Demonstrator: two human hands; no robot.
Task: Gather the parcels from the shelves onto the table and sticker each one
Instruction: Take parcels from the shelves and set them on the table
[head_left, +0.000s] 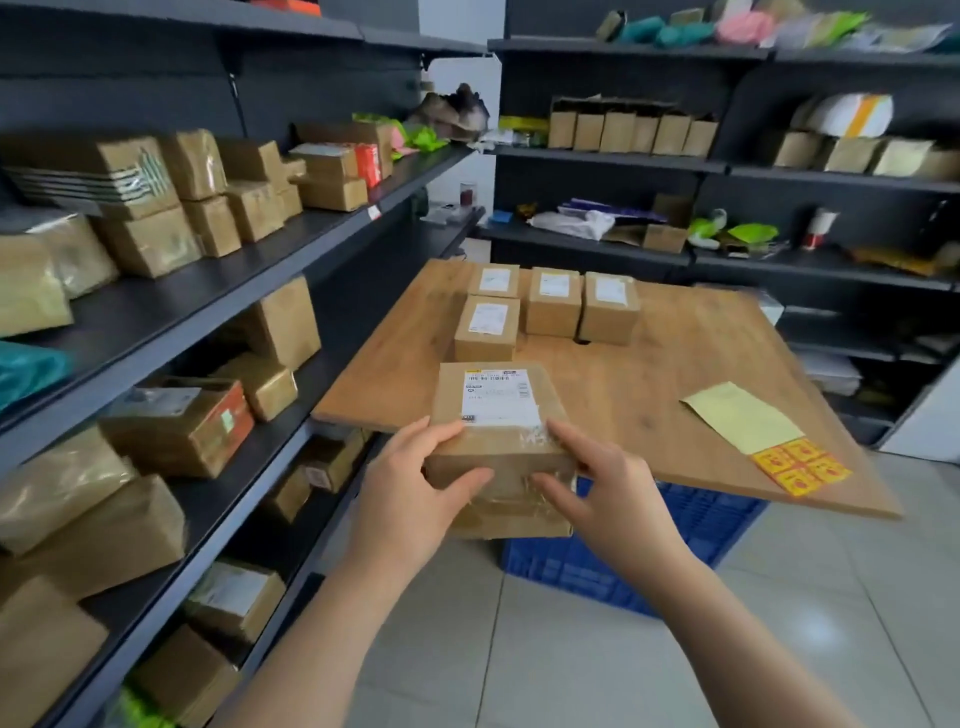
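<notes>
- Brown cardboard parcel with a white shipping label (496, 452): it sits at the near edge of the wooden table top (675, 358), with its near part past that edge; whether it rests on the wood cannot be told.
- Left hand (415, 483): grips the parcel's near left corner, fingers on top and thumb across the front face.
- Right hand (597, 493): grips the near right corner the same way.
- Four smaller brown cardboard parcels (553, 312): they stand clustered at the table's far side, labels upward.
- Pale yellow sheet of orange stickers (800, 465): it lies on the table's right near edge.
</notes>
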